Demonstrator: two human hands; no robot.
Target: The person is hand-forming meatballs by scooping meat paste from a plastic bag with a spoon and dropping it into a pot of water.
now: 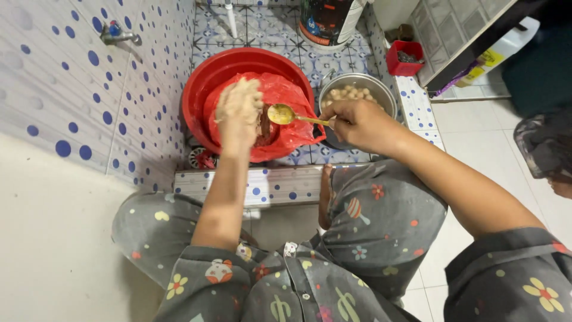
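Over red basin (199,89): left hand (238,110), paste-coated, cupping mixture; right hand (357,122) gripping spoon (285,114), scooping portion; next needing steady transfer.

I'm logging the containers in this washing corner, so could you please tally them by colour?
Red: 2, the big red basin and the small red box.
Silver: 1, the metal pot holding pale balls.
Dark: 1, the bucket at the top.
Total: 4.

Right hand (357,122) with spoon (285,114) (paste-coated left hand (238,110))
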